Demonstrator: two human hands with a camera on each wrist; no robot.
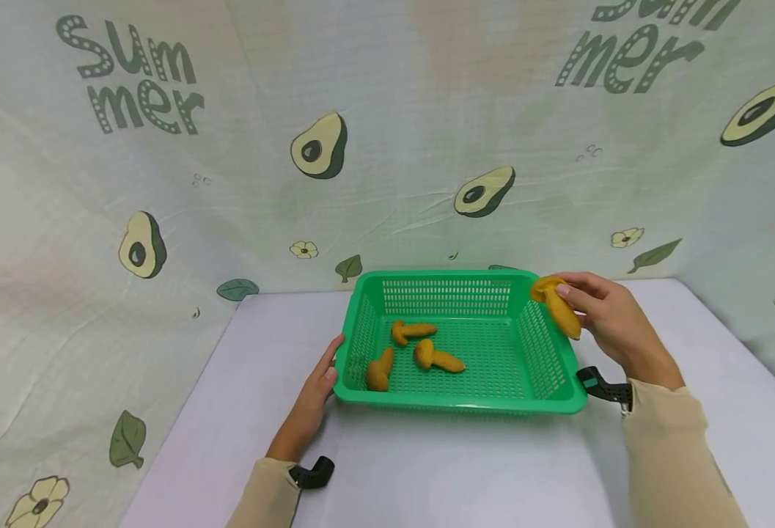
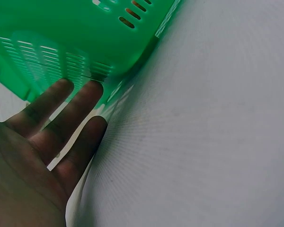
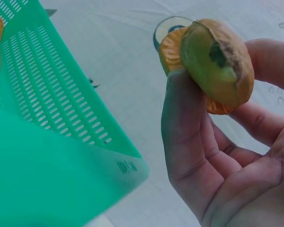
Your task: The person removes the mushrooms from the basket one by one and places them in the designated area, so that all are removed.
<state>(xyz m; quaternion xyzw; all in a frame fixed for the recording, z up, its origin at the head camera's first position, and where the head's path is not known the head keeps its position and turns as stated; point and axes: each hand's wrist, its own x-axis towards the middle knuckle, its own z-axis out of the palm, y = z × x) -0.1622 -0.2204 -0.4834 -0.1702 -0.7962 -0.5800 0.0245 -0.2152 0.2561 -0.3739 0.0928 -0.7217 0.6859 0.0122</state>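
Observation:
A green plastic basket (image 1: 453,402) with slotted walls stands on the table. Inside it lie three orange-brown toy mushrooms: one at the back (image 1: 415,331), one in the middle (image 1: 441,358) and one by the left wall (image 1: 380,370). Over the basket's right rim, my right hand (image 1: 614,315) pinches another mushroom (image 1: 562,312) between thumb and fingers, its cap up and its stem slanting down. The right wrist view shows the stem end of this mushroom (image 3: 217,66) close up. My left hand (image 2: 42,146) rests its extended fingers against the basket's left side.
A white cloth covers the table (image 1: 453,477). Behind it hangs a pale curtain (image 1: 400,147) printed with avocados, leaves and lettering. Both wrists wear black straps, the left strap (image 1: 313,473) near the basket's front left corner.

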